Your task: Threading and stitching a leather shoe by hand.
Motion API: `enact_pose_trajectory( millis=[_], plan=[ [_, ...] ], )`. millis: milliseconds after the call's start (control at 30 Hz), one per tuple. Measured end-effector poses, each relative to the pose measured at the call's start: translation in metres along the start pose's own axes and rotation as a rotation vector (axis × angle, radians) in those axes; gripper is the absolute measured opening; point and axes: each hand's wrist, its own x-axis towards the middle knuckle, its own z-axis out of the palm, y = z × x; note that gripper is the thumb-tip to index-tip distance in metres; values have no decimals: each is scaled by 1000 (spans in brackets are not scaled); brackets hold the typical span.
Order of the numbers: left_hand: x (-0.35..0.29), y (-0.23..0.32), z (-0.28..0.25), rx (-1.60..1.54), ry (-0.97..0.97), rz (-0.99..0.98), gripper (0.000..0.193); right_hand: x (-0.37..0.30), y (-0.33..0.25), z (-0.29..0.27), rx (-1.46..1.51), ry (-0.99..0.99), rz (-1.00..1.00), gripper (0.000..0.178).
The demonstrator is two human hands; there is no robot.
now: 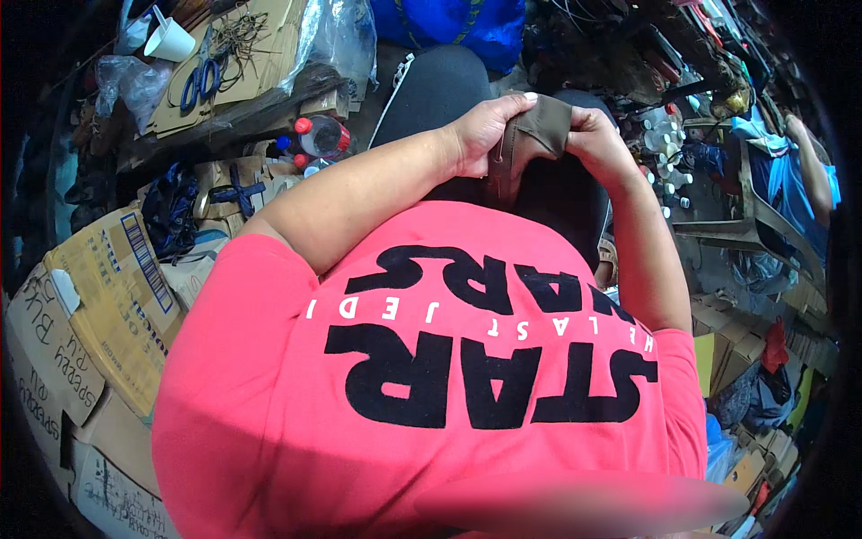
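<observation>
Above my lap, both hands hold a brown leather piece (543, 124) that looks like a stitched shoe upper. It is folded, with a darker outer face and a paler reddish-brown inner side. My left hand (482, 133) grips its left edge, thumb laid along the top and fingers curled beneath. On the other side, my right hand (596, 136) pinches the right edge between thumb and fingers. The lower end of the piece hangs between my dark-trousered knees (444, 85), partly hidden by my left hand and my shirt.
Blue-handled scissors (200, 83) and a white cup (171, 40) rest at the upper left, near cardboard (260, 67). Bottles (321, 136) stand by my left knee, with several white ones (663, 139) on the right. Boxes (108, 296) fill the left. Another person's arm (811, 166) shows far right.
</observation>
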Motion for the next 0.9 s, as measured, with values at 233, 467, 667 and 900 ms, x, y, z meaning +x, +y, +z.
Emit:
enact_pose_trajectory(
  millis=[233, 467, 667, 900],
  plan=[
    [-4, 3, -2, -165, -26, 42, 47, -25, -42, 1, -563, 480, -254, 13],
    [10, -5, -22, -194, -156, 59, 48, -1, -34, 48, -1015, 492, -696, 16],
    [15, -11, -21, -34, 33, 75, 36, 16, -42, 62, -823, 523, -773, 11],
    [11, -7, -8, -49, -6, 144, 42, 5, -102, 55, -25, 648, -919, 10]
  ],
)
